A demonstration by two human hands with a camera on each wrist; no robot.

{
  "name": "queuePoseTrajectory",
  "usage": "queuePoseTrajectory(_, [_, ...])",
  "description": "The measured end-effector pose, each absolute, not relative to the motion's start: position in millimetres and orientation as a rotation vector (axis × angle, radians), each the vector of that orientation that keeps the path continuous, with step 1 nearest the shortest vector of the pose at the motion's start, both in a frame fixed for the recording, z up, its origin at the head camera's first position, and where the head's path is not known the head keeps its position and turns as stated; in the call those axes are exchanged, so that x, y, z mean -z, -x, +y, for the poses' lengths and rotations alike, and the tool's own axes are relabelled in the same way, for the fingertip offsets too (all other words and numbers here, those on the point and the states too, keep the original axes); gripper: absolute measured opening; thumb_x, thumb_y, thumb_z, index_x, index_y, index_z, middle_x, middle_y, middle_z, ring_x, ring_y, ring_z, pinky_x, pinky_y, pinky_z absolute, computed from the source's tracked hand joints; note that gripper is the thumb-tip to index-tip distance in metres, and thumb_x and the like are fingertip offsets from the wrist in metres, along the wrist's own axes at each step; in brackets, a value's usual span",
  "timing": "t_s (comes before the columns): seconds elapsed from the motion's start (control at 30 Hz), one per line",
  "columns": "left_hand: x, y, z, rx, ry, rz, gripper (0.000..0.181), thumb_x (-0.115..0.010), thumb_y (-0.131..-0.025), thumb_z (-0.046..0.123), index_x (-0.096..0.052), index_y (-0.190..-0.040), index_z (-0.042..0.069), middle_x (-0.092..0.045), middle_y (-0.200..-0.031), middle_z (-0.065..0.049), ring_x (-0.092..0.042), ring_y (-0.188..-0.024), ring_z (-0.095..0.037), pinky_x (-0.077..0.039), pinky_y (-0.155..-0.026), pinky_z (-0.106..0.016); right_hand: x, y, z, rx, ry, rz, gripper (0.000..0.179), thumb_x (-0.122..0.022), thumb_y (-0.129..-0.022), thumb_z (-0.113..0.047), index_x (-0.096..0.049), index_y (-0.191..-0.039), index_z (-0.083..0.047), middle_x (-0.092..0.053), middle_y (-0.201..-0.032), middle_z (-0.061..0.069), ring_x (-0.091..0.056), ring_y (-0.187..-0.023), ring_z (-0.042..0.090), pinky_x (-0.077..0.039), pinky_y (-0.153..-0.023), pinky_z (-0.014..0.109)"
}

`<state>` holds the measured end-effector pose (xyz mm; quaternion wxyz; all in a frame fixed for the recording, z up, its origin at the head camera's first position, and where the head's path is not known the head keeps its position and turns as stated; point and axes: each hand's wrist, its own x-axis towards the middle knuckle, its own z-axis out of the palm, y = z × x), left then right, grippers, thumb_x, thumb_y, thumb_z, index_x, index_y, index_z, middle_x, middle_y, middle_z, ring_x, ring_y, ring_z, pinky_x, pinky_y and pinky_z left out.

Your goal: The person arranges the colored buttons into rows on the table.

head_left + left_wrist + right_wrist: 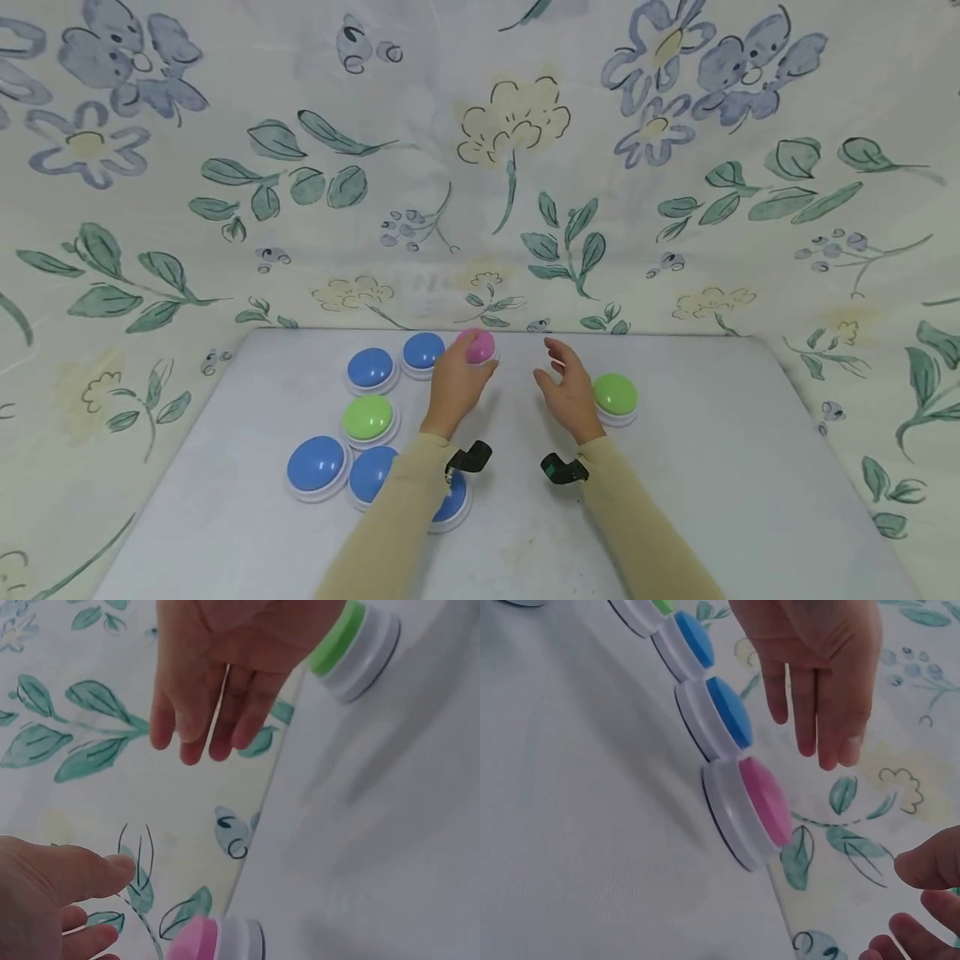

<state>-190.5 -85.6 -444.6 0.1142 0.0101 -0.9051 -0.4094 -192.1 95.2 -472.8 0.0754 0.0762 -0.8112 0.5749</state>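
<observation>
Over the far middle of the table hovers my left hand (457,383), fingers relaxed and holding nothing. In the head view it overlaps the pink push button (477,346), which has a white round base. The right wrist view shows that pink button (765,802) below the left hand (817,667), with a gap between them. My right hand (567,392) is also empty, its fingers loosely bent and pointing inward. Just right of it sits a green push button (616,394). The two hands face each other with space between them.
Left of the pink button stand two blue buttons (423,351), then a green button (368,417). Nearer are more blue buttons (316,463), some partly hidden under the left sleeve (397,508). A floral cloth (420,192) rises behind the white table (705,467).
</observation>
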Motion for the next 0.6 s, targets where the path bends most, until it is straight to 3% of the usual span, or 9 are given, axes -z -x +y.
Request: queuePoseTrajectory(0.6, [459, 214, -117, 1.137, -0.005, -2.755, 0.059, -0.073, -0.092, 0.013, -0.051, -0.144, -0.002, -0.055, -0.143, -0.021, -0.050, -0.134, -0.038, -0.042, -0.113, -0.048, 482, 223, 61, -1.626, -0.329, -2.617, 0.053, -0.066, -0.096, -0.008, -0.048, -0.146, -0.004, -0.049, -0.147, 0.017, -0.052, -0.129, 0.034, -0.046, -0.110, 0.045])
